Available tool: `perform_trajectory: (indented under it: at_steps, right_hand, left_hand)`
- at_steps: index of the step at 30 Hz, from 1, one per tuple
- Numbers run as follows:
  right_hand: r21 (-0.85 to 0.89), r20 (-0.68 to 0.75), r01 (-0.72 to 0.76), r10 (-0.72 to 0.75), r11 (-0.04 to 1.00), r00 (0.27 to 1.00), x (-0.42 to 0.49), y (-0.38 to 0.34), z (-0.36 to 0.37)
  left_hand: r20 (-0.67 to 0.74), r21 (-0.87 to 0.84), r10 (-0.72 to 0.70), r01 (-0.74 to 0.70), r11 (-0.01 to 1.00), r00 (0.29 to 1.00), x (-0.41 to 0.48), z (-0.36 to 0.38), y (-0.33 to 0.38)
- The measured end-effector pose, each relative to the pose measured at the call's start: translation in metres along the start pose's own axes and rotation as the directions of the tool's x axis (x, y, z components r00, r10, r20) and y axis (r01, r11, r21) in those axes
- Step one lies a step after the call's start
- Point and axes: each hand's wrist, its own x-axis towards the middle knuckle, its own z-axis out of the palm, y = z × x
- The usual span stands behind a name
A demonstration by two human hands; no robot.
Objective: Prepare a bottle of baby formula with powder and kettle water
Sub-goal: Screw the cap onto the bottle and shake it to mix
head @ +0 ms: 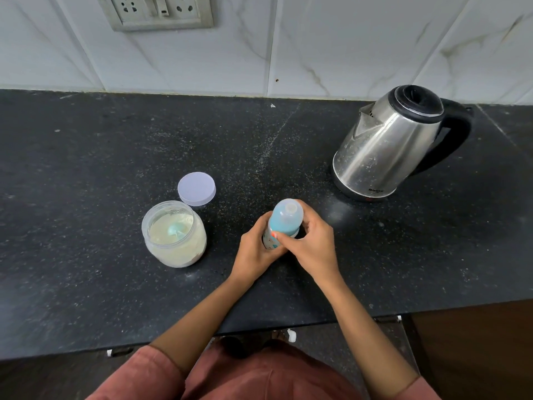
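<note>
A baby bottle [284, 219] with a blue collar and a clear dome cap stands upright on the black counter [86, 168]. My left hand [253, 252] wraps its lower body. My right hand [311, 243] grips it around the blue collar from the right. To the left is an open clear jar of pale formula powder [174, 235] with a blue scoop lying in the powder. The jar's lilac lid [196, 188] lies flat just behind it. A steel electric kettle [395, 142] with a black lid and handle stands at the back right, lid down, spout facing left.
A white marble-tiled wall [317, 47] runs along the back, with a socket plate [158, 11] at upper left. The counter's front edge [259, 324] is near my body, and it steps back at the right.
</note>
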Motion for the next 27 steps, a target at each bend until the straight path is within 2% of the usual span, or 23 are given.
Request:
perform_trajectory:
  at_steps: [3,8,12,20,27]
  right_hand:
    - [-0.026,-0.024,0.000,0.000,1.000,1.000,-0.003,-0.001,0.002]
    - [-0.023,0.226,-0.051,0.055,0.998,0.972,0.011,0.004,-0.016]
    - [-0.030,0.294,-0.045,0.052,0.999,0.954,0.017,0.007,-0.022]
    - [-0.078,0.187,-0.004,0.019,0.997,0.982,0.010,0.003,-0.017]
    - [-0.088,0.004,0.024,-0.024,0.996,1.000,-0.003,0.000,-0.001]
  left_hand:
    - [0.006,0.003,0.005,-0.005,1.000,1.000,0.000,0.000,0.000]
    - [0.022,-0.008,-0.012,0.012,1.000,1.000,0.001,-0.001,0.001]
    - [0.045,-0.008,-0.013,0.013,1.000,0.999,0.002,-0.002,0.000]
    - [0.029,-0.004,-0.001,0.001,1.000,1.000,0.000,0.000,-0.001]
    - [-0.014,0.012,0.041,-0.041,0.999,0.999,-0.003,0.004,-0.001]
